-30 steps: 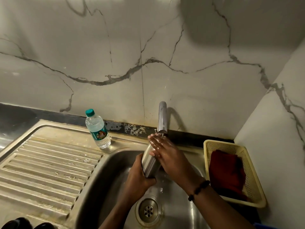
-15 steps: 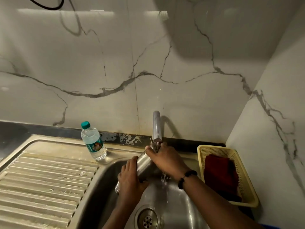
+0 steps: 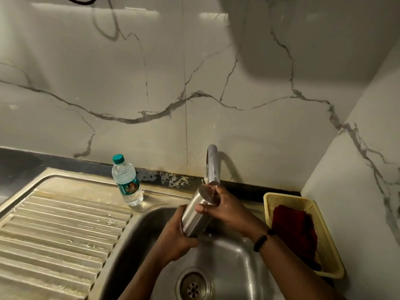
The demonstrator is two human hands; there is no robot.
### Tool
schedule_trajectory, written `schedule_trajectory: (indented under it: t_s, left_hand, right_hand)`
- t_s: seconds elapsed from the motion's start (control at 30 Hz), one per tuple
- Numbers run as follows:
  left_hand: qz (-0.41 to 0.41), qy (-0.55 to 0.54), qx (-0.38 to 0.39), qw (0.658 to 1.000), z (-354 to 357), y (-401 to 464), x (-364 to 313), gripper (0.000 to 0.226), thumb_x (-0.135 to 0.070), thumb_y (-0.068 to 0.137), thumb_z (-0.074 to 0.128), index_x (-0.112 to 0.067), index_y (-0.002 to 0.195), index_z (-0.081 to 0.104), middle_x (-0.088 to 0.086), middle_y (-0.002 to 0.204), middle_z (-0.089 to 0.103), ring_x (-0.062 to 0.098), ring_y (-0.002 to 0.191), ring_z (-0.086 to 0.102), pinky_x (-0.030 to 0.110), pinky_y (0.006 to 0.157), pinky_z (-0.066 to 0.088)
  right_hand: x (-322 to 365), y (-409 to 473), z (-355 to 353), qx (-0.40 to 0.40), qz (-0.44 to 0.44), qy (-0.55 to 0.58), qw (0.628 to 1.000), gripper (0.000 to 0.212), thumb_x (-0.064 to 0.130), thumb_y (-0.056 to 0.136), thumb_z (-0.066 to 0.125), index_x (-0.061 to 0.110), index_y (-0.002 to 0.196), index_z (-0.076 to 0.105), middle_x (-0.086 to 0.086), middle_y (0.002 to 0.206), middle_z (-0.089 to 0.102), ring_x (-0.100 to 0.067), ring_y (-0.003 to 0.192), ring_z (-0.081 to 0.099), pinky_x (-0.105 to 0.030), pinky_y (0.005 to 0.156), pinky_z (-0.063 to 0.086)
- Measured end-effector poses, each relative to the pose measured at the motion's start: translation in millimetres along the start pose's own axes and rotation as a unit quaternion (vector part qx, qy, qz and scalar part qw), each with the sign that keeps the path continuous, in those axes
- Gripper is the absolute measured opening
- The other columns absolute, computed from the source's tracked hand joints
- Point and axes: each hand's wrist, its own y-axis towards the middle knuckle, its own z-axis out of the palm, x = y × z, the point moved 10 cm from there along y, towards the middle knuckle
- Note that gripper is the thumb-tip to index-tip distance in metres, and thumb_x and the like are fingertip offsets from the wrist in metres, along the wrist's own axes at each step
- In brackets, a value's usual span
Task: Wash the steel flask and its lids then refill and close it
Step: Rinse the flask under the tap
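Note:
A steel flask is held tilted over the sink basin, its upper end right under the tap spout. My left hand grips the flask's lower end from below. My right hand wraps round the upper part, thumb across the body and fingers near the flat top end. Water drips down from the flask into the basin. No lids are in sight.
A small plastic water bottle with a green cap stands on the sink's rim at the left. The ribbed drainboard lies further left. A yellow basket with a dark red cloth sits at the right by the wall. The drain is below my hands.
The flask has been turned and shifted under the tap. My left hand slid from its middle to its lower end, and my right hand now wraps the upper body.

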Motion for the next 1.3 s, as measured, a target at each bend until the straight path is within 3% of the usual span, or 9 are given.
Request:
schedule_trajectory:
  t_s: [0.23, 0.43, 0.6, 0.77, 0.87, 1.0, 1.1, 1.2, 1.3]
  left_hand:
    - [-0.007, -0.066, 0.041, 0.997, 6, 7, -4, 0.081, -0.018, 0.070, 0.079, -0.045, 0.135, 0.039, -0.001, 0.123, 0.061, 0.019, 0.108, 0.064, 0.044, 0.089, 0.059]
    - [0.003, -0.233, 0.023, 0.972, 11, 14, -44, 0.037, -0.044, 0.101, 0.050, -0.033, 0.136, 0.051, -0.008, 0.126, 0.066, 0.006, 0.115, 0.063, 0.029, 0.097, 0.052]
    - [0.040, -0.097, -0.123, 0.987, -1, 25, -66, 0.057, -0.038, 0.077, 0.083, -0.024, 0.123, 0.051, -0.012, 0.108, 0.066, -0.006, 0.096, 0.064, 0.009, 0.078, 0.051]
    - [0.066, -0.013, -0.210, 0.975, -2, 25, -75, 0.066, -0.047, 0.077, 0.080, -0.021, 0.129, 0.048, -0.007, 0.113, 0.063, 0.005, 0.100, 0.062, 0.025, 0.085, 0.056]
    - [0.090, -0.050, -0.153, 0.983, 1, 29, -82, 0.056, -0.037, 0.075, 0.085, -0.024, 0.118, 0.052, -0.010, 0.104, 0.066, -0.001, 0.094, 0.065, 0.016, 0.078, 0.054]
    - [0.055, -0.229, -0.087, 0.968, -10, 33, -67, 0.063, -0.049, 0.069, 0.083, -0.025, 0.119, 0.054, -0.001, 0.115, 0.065, 0.014, 0.106, 0.066, 0.034, 0.084, 0.059]
    - [0.004, -0.304, -0.107, 0.947, -6, 29, -56, 0.067, -0.038, 0.070, 0.088, -0.025, 0.123, 0.050, 0.004, 0.117, 0.065, 0.018, 0.103, 0.070, 0.033, 0.081, 0.060]
    - [-0.031, -0.226, -0.189, 0.955, -2, 24, -57, 0.073, -0.036, 0.066, 0.092, -0.025, 0.122, 0.045, -0.008, 0.109, 0.066, 0.012, 0.095, 0.069, 0.036, 0.082, 0.060]
    - [-0.053, -0.208, -0.226, 0.950, -5, 23, -61, 0.065, -0.040, 0.069, 0.088, -0.027, 0.116, 0.045, -0.011, 0.106, 0.063, 0.009, 0.095, 0.064, 0.034, 0.081, 0.059]
  right_hand:
    - [-17, -12, 5, -0.066, -0.012, 0.135, 0.989, 0.078, 0.031, 0.074, 0.083, 0.038, 0.138, 0.041, 0.013, 0.134, 0.056, -0.010, 0.124, 0.054, -0.039, 0.102, 0.050]
    - [-22, -13, -9, -0.151, 0.008, 0.058, 0.987, 0.066, 0.035, 0.072, 0.084, 0.041, 0.127, 0.047, 0.016, 0.121, 0.062, -0.004, 0.113, 0.058, -0.032, 0.094, 0.053]
    - [-16, -16, -5, -0.200, -0.018, -0.025, 0.979, 0.057, 0.017, 0.083, 0.074, 0.043, 0.125, 0.045, 0.023, 0.109, 0.061, 0.007, 0.099, 0.058, -0.002, 0.071, 0.045]
    - [-9, -30, -12, -0.277, -0.054, -0.002, 0.959, 0.031, 0.018, 0.096, 0.059, 0.043, 0.114, 0.053, 0.018, 0.104, 0.066, 0.008, 0.094, 0.062, -0.002, 0.072, 0.043]
    - [-15, -29, -12, -0.253, -0.029, -0.011, 0.967, 0.045, 0.019, 0.086, 0.071, 0.039, 0.121, 0.050, 0.016, 0.111, 0.064, 0.009, 0.099, 0.059, -0.006, 0.076, 0.046]
    - [-36, -18, 3, -0.095, 0.014, 0.047, 0.994, 0.084, 0.033, 0.070, 0.086, 0.045, 0.136, 0.035, 0.024, 0.124, 0.055, 0.004, 0.110, 0.056, -0.018, 0.082, 0.052]
    - [-26, -14, 7, -0.108, -0.009, 0.013, 0.994, 0.070, 0.031, 0.074, 0.083, 0.046, 0.129, 0.043, 0.025, 0.118, 0.061, 0.007, 0.108, 0.059, -0.014, 0.080, 0.050]
    - [-3, -20, 8, -0.158, -0.061, -0.044, 0.985, 0.036, 0.018, 0.093, 0.064, 0.021, 0.127, 0.054, 0.016, 0.107, 0.062, -0.009, 0.108, 0.064, -0.004, 0.073, 0.044]
    - [0, -30, 8, -0.189, -0.095, -0.052, 0.976, 0.039, 0.043, 0.099, 0.048, 0.018, 0.127, 0.058, 0.001, 0.112, 0.072, -0.013, 0.101, 0.070, -0.018, 0.070, 0.056]
